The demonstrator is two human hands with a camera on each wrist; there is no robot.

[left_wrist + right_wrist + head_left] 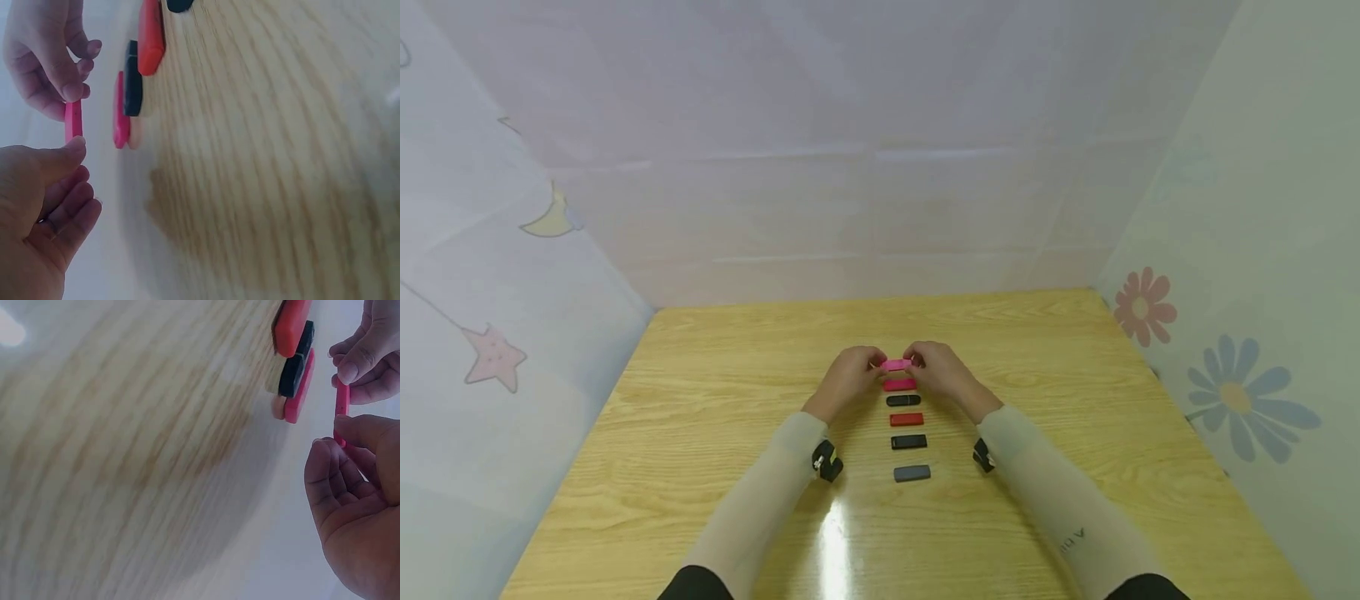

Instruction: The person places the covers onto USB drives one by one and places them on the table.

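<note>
At the far end of a column of small sticks, my left hand and right hand hold a bright pink USB stick between them. The left wrist view shows my left thumb and fingers pinching one end of the pink stick. In the right wrist view, my right hand pinches its other end, and it is raised off the wood. Just nearer lies a second pink stick, then a black, round-ended stick with a seam across it.
Further down the column lie a red stick, a black one and a grey one, spaced apart. They rest on a wood-grain table. Printed sheets enclose the table's back and sides.
</note>
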